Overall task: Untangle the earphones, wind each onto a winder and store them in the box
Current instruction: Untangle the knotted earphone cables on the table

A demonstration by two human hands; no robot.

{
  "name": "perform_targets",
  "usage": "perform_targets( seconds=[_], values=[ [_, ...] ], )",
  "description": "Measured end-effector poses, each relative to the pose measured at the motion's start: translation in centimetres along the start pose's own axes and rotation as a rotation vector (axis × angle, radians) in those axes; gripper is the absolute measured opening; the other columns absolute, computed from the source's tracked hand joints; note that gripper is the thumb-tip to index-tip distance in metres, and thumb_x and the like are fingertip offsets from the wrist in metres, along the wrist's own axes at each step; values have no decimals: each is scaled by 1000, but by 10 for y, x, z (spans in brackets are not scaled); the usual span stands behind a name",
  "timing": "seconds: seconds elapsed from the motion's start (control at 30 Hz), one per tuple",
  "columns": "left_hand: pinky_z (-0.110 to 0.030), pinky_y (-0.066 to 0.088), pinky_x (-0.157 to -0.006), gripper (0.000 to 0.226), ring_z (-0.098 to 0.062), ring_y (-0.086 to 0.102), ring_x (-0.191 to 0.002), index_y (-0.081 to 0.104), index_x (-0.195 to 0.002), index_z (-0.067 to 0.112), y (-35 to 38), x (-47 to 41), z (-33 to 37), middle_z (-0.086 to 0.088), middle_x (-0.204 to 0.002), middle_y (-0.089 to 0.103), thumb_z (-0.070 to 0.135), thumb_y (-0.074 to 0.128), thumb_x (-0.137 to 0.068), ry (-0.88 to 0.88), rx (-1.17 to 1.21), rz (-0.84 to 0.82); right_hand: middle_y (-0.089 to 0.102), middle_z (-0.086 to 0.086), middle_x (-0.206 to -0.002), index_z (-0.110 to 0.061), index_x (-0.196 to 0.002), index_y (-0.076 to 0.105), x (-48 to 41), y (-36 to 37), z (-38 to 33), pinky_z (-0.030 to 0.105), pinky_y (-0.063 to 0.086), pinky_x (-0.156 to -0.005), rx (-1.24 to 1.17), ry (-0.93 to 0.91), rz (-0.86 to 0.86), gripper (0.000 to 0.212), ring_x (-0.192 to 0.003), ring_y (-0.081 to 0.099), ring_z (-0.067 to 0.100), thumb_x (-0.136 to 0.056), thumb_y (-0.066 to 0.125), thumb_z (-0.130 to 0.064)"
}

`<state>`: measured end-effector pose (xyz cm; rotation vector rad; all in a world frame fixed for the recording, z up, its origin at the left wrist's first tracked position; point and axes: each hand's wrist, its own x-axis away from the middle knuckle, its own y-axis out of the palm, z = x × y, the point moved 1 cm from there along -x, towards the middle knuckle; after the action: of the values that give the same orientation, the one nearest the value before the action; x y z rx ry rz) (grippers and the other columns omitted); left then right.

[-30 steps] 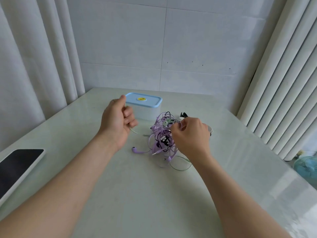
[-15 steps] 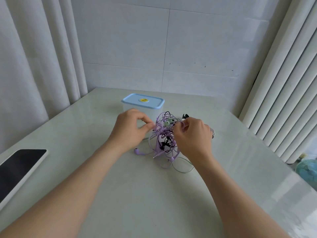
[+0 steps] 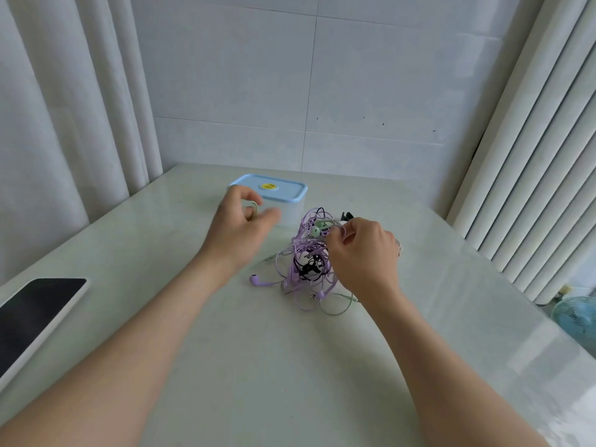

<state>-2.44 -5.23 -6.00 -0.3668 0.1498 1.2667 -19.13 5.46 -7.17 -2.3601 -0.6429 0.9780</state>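
View from above a pale, glossy table, looking down along two bare forearms; near the middle of the table sits a tangle of earphones, mostly purple cords looped over black and pale green ones, heaped up loosely; a purple earbud sticks out of the heap to the left and lies on the table, and a green earbud shows at the top; the right hand reaches over the heap from the right, fingers curled, thumb and forefinger pinching purple cords at its top; the left hand is raised to the left of the heap, apart from it, fingers curled, with a loop of green cord pinched between thumb and forefinger, though the hand is blurred and the grip is not sharp; behind the left hand stands the box, translucent, with a light blue lid shut on it and a yellow sticker on top; a small black object lies just behind the heap, too small to make out; a tablet with a dark screen lies at the table's left edge, well apart; white curtains hang on both sides of a tiled wall; a blue fan stands at the lower right.
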Motion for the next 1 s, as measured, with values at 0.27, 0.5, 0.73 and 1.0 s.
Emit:
perform_targets(
  seconds=[0.27,0.5,0.73,1.0],
  values=[
    [-6,34,-65,11,17,52,-71,75,-76,33,-4,-2,-16,11,-88,65,34,81,-86,391,-636,-225,66,2,-68,-10,-76,65,-5,-4,1,43,49,-84,-7,20,47,29,-72,59,31,-96,55,-29],
    [-20,40,-70,23,-6,54,-77,64,-95,14,1,-6,-15,6,-100,71,24,46,-106,-32,-219,-76,58,4,-59,-9,-69,53,-6,-3,1,44,48,-76,-62,63,62,32,-66,55,35,-96,52,-26],
    [-35,46,-81,28,-31,76,-96,46,-80,19,17,3,6,-9,-86,76,8,36,-103,-348,856,-213,44,2,-52,-11,-61,41,-2,1,-2,40,38,-65,-67,-7,-70,41,-58,38,26,-97,53,-26],
    [-34,41,-61,28,-14,32,-43,46,-85,19,0,-7,-5,9,-52,36,35,63,-101,-209,299,4,44,1,-61,-14,-68,37,-6,-2,4,43,31,-66,-96,65,47,37,-62,38,27,-103,46,-22]
  ],
)
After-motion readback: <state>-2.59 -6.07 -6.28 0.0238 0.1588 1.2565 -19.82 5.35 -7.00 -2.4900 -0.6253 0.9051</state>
